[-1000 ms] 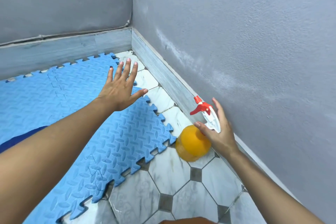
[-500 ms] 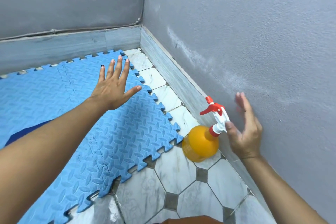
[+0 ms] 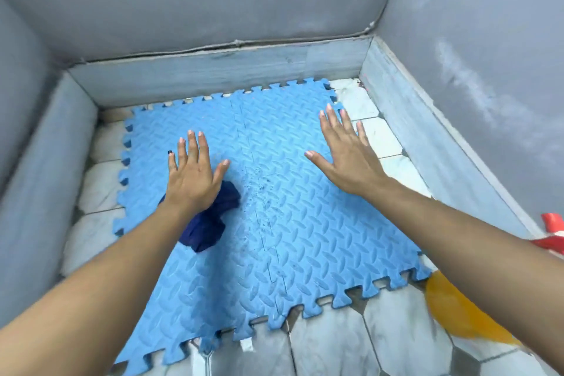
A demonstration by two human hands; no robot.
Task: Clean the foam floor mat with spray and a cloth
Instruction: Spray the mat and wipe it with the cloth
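Grey walls (image 3: 476, 24) close in on three sides here, with a pale skirting band running along the bottom of them. Marble-look floor tiles (image 3: 332, 345) with dark little inset squares show around the edges, and filling most of that floor is the blue foam floor mat (image 3: 305, 238), interlocking squares with a raised tread pattern and toothed edges all round. A patch of dark specks and damp sheen sits near the middle seam (just between the two hands).

Both forearms reach in from the near edge. The left hand (image 3: 192, 180) is spread flat, fingers straight and fanned, gripping nothing, palm down over the upper end of the dark blue cloth (image 3: 207, 226); whether it presses on the cloth I cannot tell. That cloth lies crumpled on the left half of the mat, trailing back beneath the wrist.

The right hand (image 3: 348, 159) is wide open too, fingers splayed, empty, above the mat's far right corner.

Down at the right edge, partly hidden behind the right forearm, stands the spray bottle (image 3: 457, 311): orange body on the tiles just off the mat's near right corner, red trigger head poking out above the arm.
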